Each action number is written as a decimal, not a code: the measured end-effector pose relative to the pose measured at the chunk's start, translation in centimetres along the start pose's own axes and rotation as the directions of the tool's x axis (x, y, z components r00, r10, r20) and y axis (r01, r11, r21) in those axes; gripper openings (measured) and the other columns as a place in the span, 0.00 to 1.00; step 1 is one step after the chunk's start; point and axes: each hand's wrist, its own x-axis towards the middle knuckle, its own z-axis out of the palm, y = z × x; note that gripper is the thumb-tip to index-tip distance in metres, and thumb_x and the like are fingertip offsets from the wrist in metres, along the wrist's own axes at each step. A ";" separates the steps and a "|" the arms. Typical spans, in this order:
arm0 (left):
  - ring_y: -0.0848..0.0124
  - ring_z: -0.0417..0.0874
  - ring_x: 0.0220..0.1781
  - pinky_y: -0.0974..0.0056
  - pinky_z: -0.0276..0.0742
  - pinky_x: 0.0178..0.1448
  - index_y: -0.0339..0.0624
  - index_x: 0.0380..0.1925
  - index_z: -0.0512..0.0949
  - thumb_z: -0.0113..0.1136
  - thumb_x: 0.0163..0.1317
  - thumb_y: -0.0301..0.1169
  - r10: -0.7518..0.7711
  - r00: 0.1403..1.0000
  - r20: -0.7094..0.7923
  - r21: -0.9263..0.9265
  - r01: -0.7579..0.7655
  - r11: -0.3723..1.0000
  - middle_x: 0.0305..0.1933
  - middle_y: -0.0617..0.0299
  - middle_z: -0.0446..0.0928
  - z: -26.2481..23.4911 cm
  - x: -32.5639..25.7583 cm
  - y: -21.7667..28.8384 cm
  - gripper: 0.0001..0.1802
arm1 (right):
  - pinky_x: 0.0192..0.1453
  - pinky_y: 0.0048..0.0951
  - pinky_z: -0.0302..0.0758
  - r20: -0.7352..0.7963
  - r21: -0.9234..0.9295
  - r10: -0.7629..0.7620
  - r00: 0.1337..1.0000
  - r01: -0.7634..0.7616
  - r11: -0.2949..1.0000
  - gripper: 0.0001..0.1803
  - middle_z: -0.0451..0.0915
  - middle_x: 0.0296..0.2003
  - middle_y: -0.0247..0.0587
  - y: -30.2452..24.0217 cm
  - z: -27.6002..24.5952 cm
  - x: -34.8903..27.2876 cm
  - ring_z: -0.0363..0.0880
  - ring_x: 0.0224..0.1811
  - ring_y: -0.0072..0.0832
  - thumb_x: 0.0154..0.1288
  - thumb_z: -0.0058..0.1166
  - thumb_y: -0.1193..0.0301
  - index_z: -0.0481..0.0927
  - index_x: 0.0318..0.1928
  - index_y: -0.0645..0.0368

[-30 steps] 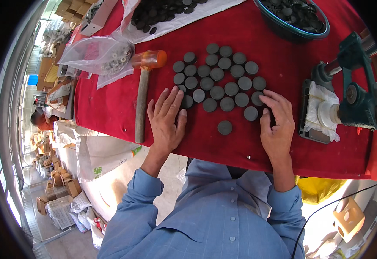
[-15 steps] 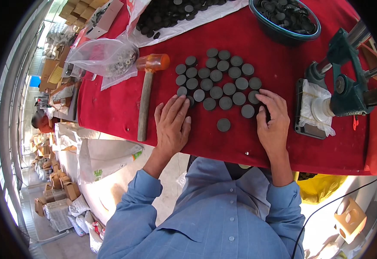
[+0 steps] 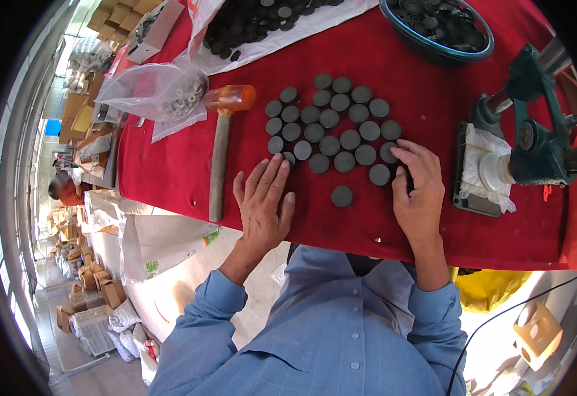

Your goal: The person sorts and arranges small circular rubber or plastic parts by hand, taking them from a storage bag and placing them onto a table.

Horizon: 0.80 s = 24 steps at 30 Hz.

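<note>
Several round, dark grey discs (image 3: 329, 144) lie in a loose cluster on a red tablecloth (image 3: 321, 231). One single disc (image 3: 342, 196) sits nearer to me, apart from the others. My left hand (image 3: 262, 208) rests palm down at the cluster's near left corner, fingers stretched out, their tips just short of or against a dark disc (image 3: 289, 158); it holds nothing. On the other side, my right hand (image 3: 420, 188) lies with thumb and fingers apart. Its fingertips are at the edge of a disc (image 3: 389, 152), and whether they touch it I cannot tell.
Left of the discs lies a mallet (image 3: 219, 158) with an orange head, beside a clear bag (image 3: 183, 99) of small rings. Farther back are a heap of black discs (image 3: 262, 26) on white sheeting and a teal-rimmed bowl (image 3: 490, 49) of more. A green hand press (image 3: 526, 145) stands at right.
My left hand has drawn back slightly toward me from the near left discs, its fingers a little more spread. My right hand is nearly still. The view has shifted slightly.
</note>
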 end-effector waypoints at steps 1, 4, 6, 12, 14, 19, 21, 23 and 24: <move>0.56 0.66 0.82 0.42 0.45 0.85 0.45 0.75 0.72 0.57 0.70 0.31 0.019 0.999 -0.038 -0.007 -0.019 1.000 0.80 0.57 0.70 0.0 0.2 0.0 0.32 | 0.65 0.45 0.78 -0.009 0.012 -0.006 1.000 0.006 1.000 0.20 0.84 0.54 0.48 0.0 0.3 0.1 0.80 0.59 0.50 0.58 0.56 0.87 0.84 0.51 0.62; 0.55 0.64 0.84 0.40 0.43 0.84 0.45 0.75 0.72 0.58 0.70 0.33 0.071 0.997 -0.013 -0.030 -0.071 0.997 0.81 0.58 0.69 -0.6 1.9 1.7 0.32 | 0.65 0.45 0.77 -0.009 0.007 0.000 1.000 0.000 1.000 0.20 0.84 0.55 0.48 -0.1 -0.1 -0.1 0.80 0.59 0.50 0.59 0.56 0.87 0.84 0.52 0.62; 0.55 0.63 0.84 0.39 0.43 0.84 0.46 0.75 0.72 0.59 0.70 0.34 0.075 0.997 0.020 0.004 -0.075 0.997 0.81 0.58 0.69 0.3 2.2 1.8 0.32 | 0.65 0.45 0.77 -0.008 -0.002 0.004 1.000 -0.004 1.000 0.20 0.84 0.55 0.48 -0.1 -0.1 0.2 0.80 0.59 0.50 0.59 0.56 0.87 0.84 0.52 0.61; 0.54 0.63 0.84 0.38 0.44 0.83 0.47 0.74 0.73 0.60 0.70 0.34 0.081 0.996 0.037 0.051 -0.083 0.995 0.81 0.60 0.69 0.3 2.4 1.6 0.32 | 0.65 0.45 0.77 0.010 -0.010 0.008 1.000 -0.008 1.000 0.20 0.84 0.55 0.48 -0.4 0.0 0.3 0.80 0.59 0.50 0.58 0.56 0.87 0.84 0.52 0.61; 0.55 0.66 0.82 0.38 0.47 0.82 0.47 0.72 0.75 0.60 0.68 0.32 0.094 0.995 0.038 0.053 -0.096 0.994 0.79 0.60 0.71 0.1 2.8 1.9 0.31 | 0.65 0.45 0.77 0.010 -0.024 -0.001 1.000 0.001 1.000 0.21 0.84 0.54 0.48 -0.3 -0.2 0.1 0.80 0.59 0.49 0.58 0.56 0.87 0.84 0.52 0.61; 0.55 0.69 0.79 0.41 0.52 0.81 0.46 0.69 0.78 0.61 0.66 0.31 0.123 0.992 0.009 0.017 -0.123 0.992 0.76 0.60 0.74 -0.3 3.8 1.6 0.29 | 0.65 0.45 0.77 0.013 -0.017 0.000 1.000 0.000 1.000 0.21 0.84 0.54 0.48 -0.2 -0.1 0.3 0.80 0.59 0.49 0.58 0.56 0.87 0.84 0.52 0.61; 0.55 0.70 0.78 0.41 0.53 0.81 0.46 0.68 0.79 0.62 0.65 0.30 0.137 0.991 -0.002 -0.007 -0.137 0.991 0.75 0.60 0.75 0.1 3.9 1.5 0.29 | 0.64 0.45 0.78 0.020 -0.014 0.010 1.000 -0.009 1.000 0.21 0.84 0.54 0.48 -0.2 0.0 0.0 0.80 0.59 0.49 0.58 0.56 0.87 0.84 0.52 0.61; 0.56 0.70 0.78 0.42 0.53 0.81 0.45 0.67 0.80 0.62 0.65 0.30 0.117 0.993 -0.017 -0.014 -0.117 0.993 0.75 0.61 0.75 0.5 4.1 1.7 0.28 | 0.65 0.45 0.77 0.016 -0.016 -0.002 1.000 0.002 1.000 0.21 0.84 0.54 0.48 -0.3 0.0 0.3 0.80 0.59 0.49 0.58 0.56 0.87 0.84 0.52 0.61; 0.56 0.70 0.78 0.42 0.53 0.81 0.45 0.67 0.80 0.62 0.65 0.30 0.115 0.993 -0.014 -0.015 -0.115 0.993 0.75 0.61 0.75 0.5 4.1 1.7 0.28 | 0.65 0.45 0.77 0.020 -0.016 0.000 1.000 0.000 1.000 0.21 0.84 0.54 0.48 -0.3 0.0 0.3 0.80 0.59 0.49 0.58 0.56 0.87 0.84 0.52 0.61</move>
